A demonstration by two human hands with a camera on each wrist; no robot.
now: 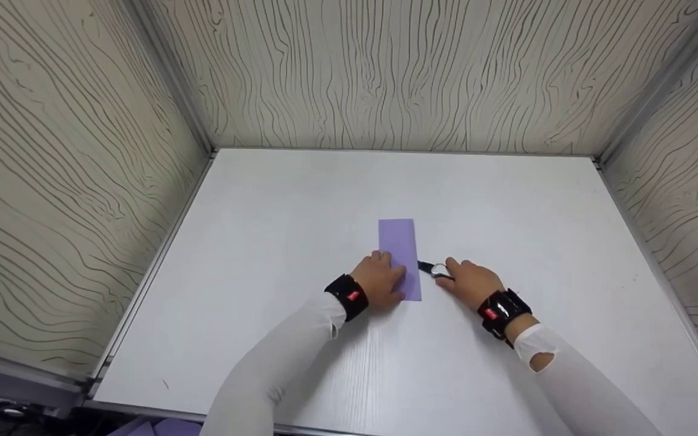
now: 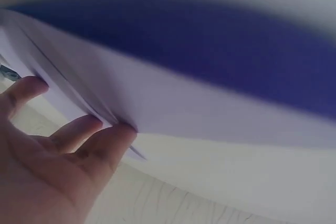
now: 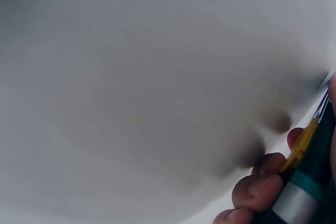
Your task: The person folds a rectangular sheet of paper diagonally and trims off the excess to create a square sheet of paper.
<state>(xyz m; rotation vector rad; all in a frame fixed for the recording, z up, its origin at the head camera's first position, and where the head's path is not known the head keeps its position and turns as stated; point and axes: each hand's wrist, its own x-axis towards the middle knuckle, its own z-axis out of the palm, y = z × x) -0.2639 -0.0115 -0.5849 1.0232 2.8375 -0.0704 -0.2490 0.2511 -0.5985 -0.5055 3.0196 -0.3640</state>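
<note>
A folded strip of purple paper (image 1: 396, 235) lies lengthwise near the middle of the white table (image 1: 288, 224). My left hand (image 1: 380, 286) presses down on its lower left part, the fingers spread over it. Seen from the left wrist, the fingertips touch the pale layers of the paper (image 2: 173, 98), which stand slightly apart. In my right hand (image 1: 473, 284) I grip a utility knife (image 1: 439, 270), its dark front end at the strip's right edge. The right wrist view shows the knife's dark handle with a yellow part (image 3: 299, 153) under curled fingers; the blade tip is blurred there.
Panels with a wood-grain pattern (image 1: 397, 72) close off the back and both sides of the table. More purple sheets (image 1: 173, 427) show below the front edge at lower left, beside dark clutter (image 1: 6, 418).
</note>
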